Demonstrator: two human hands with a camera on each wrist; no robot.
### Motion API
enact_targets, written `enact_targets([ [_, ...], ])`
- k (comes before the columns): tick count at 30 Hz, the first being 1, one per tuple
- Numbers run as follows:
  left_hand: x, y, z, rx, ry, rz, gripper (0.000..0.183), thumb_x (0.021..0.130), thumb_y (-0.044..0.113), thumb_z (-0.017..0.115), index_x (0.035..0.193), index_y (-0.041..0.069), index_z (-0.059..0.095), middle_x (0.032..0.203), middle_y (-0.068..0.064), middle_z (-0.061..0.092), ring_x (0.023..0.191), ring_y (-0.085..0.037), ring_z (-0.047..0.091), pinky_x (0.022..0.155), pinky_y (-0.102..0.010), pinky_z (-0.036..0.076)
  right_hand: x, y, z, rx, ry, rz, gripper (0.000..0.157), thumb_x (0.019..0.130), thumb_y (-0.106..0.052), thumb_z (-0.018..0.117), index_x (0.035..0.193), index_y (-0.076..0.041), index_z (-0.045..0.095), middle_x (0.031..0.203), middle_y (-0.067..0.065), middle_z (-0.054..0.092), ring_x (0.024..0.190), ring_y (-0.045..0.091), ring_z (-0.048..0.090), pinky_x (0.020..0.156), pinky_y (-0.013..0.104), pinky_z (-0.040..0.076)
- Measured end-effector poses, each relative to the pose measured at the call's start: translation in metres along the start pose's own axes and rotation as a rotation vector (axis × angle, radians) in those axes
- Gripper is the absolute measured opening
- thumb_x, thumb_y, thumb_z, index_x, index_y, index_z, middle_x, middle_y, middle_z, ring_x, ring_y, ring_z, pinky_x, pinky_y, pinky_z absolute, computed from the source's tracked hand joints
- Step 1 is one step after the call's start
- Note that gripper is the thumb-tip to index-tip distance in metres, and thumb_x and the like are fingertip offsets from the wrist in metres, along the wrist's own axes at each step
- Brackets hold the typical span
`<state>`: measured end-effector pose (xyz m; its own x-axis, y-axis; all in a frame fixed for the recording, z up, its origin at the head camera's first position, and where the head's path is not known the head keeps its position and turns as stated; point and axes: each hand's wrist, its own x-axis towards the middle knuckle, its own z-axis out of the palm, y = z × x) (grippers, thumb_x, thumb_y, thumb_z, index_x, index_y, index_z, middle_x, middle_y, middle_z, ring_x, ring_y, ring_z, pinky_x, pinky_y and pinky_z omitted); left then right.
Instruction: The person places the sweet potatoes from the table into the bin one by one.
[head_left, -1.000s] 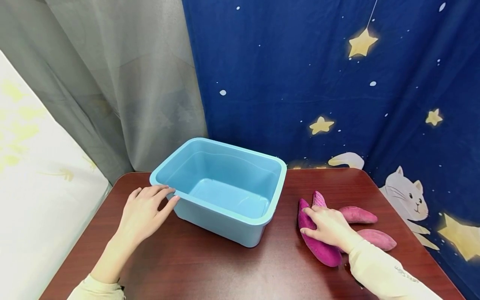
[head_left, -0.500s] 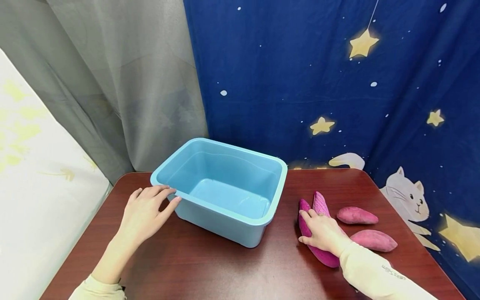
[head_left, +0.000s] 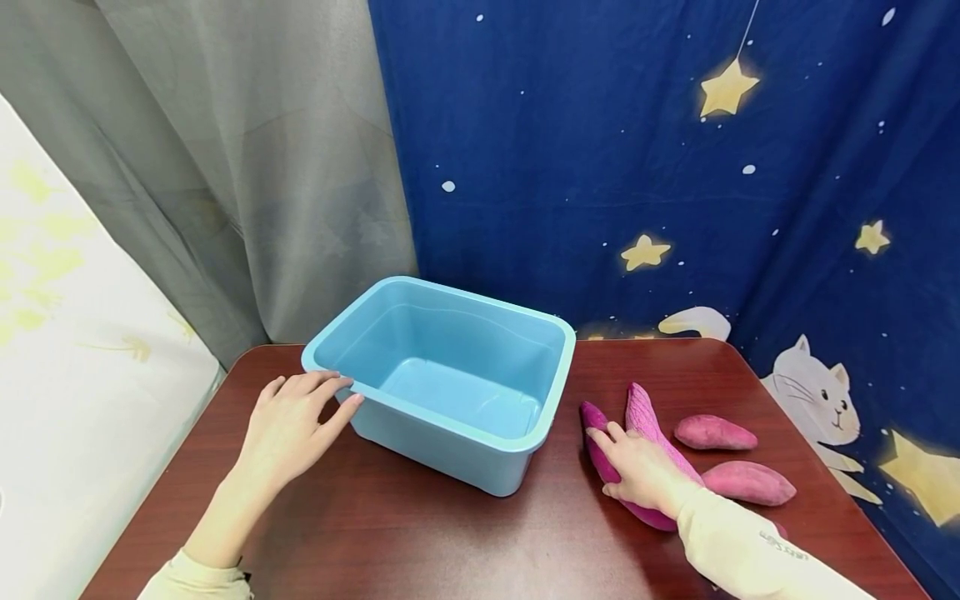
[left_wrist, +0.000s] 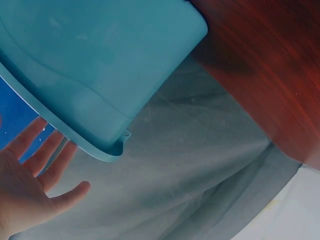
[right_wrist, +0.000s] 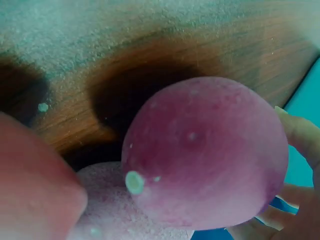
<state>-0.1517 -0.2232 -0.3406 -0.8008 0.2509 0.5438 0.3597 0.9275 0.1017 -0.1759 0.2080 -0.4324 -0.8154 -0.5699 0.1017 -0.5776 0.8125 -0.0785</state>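
The right hand (head_left: 639, 471) curls its fingers round the dark sweet potato (head_left: 606, 465), right of the tabletop's (head_left: 405, 542) middle, beside a paler one (head_left: 663, 440). The left hand's (head_left: 288, 425) fingers, loosely extended, touch the bin (head_left: 435, 447) near the far edge.

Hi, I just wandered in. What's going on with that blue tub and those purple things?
Someone's right grip is round what looks like a long, deep-magenta sweet potato; I can't tell whether it is clear of the table. Their left grip, fingers relaxed, is at the rim of the light-blue tub. A paler long sweet potato and two smaller pink ones lie outside the tub.
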Motion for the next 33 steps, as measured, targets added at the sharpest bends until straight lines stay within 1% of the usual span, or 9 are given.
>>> enact_targets([
  [2, 0.0001, -0.0002, -0.0002, 0.001, 0.0, -0.001, 0.031, 0.081, 0.036, 0.058, 0.098, 0.011, 0.067, 0.1, -0.006, 0.06, 0.094, -0.028, 0.053, 0.082, -0.048, 0.032, -0.0007, -0.0012, 0.0006, 0.011, 0.003, 0.001, 0.074, 0.056, -0.024, 0.082, 0.117, 0.002, 0.048, 0.098, 0.014, 0.048, 0.073, 0.03, 0.054, 0.065, 0.04, 0.047],
  [9, 0.0008, -0.0009, -0.0011, 0.005, -0.011, 0.002, 0.032, 0.082, 0.037, 0.058, 0.098, 0.011, 0.067, 0.1, -0.007, 0.06, 0.092, -0.027, 0.054, 0.081, -0.048, 0.034, -0.0026, -0.0048, 0.002, -0.004, -0.01, 0.078, 0.08, 0.053, -0.028, 0.084, 0.117, 0.001, 0.047, 0.095, 0.014, 0.047, 0.06, 0.027, 0.054, 0.057, 0.039, 0.047],
  [14, 0.0026, -0.0009, -0.0028, 0.006, -0.03, 0.011, 0.033, 0.082, 0.037, 0.057, 0.098, 0.01, 0.067, 0.098, -0.006, 0.061, 0.088, -0.027, 0.056, 0.078, -0.047, 0.037, -0.0029, -0.0067, 0.0025, -0.015, -0.026, 0.11, 0.083, 0.052, -0.03, 0.084, 0.119, 0.0, 0.046, 0.096, 0.016, 0.048, 0.056, 0.026, 0.053, 0.053, 0.04, 0.047],
  [20, 0.0041, -0.0005, -0.0044, 0.006, -0.044, 0.006, 0.034, 0.082, 0.039, 0.057, 0.097, 0.01, 0.067, 0.097, -0.005, 0.061, 0.087, -0.027, 0.057, 0.078, -0.047, 0.037, -0.0017, -0.0071, 0.0042, -0.032, -0.045, 0.133, 0.085, 0.052, -0.03, 0.084, 0.122, -0.001, 0.045, 0.093, 0.014, 0.048, 0.054, 0.025, 0.052, 0.05, 0.04, 0.046],
  [27, 0.0043, 0.0002, -0.0047, 0.006, -0.06, -0.005, 0.034, 0.083, 0.04, 0.056, 0.098, 0.011, 0.067, 0.097, -0.004, 0.061, 0.088, -0.026, 0.056, 0.079, -0.047, 0.037, -0.0027, -0.0044, 0.0038, -0.035, -0.039, 0.139, 0.082, 0.052, -0.027, 0.082, 0.121, -0.003, 0.046, 0.091, 0.012, 0.048, 0.054, 0.024, 0.052, 0.048, 0.039, 0.045],
  [33, 0.0041, 0.0005, -0.0053, 0.003, -0.061, -0.006, 0.034, 0.082, 0.038, 0.057, 0.098, 0.01, 0.067, 0.097, -0.005, 0.061, 0.088, -0.026, 0.056, 0.078, -0.047, 0.037, -0.0048, -0.0012, -0.001, 0.001, -0.049, 0.149, 0.082, 0.054, -0.025, 0.08, 0.124, -0.002, 0.044, 0.087, 0.012, 0.048, 0.054, 0.021, 0.051, 0.047, 0.036, 0.044],
])
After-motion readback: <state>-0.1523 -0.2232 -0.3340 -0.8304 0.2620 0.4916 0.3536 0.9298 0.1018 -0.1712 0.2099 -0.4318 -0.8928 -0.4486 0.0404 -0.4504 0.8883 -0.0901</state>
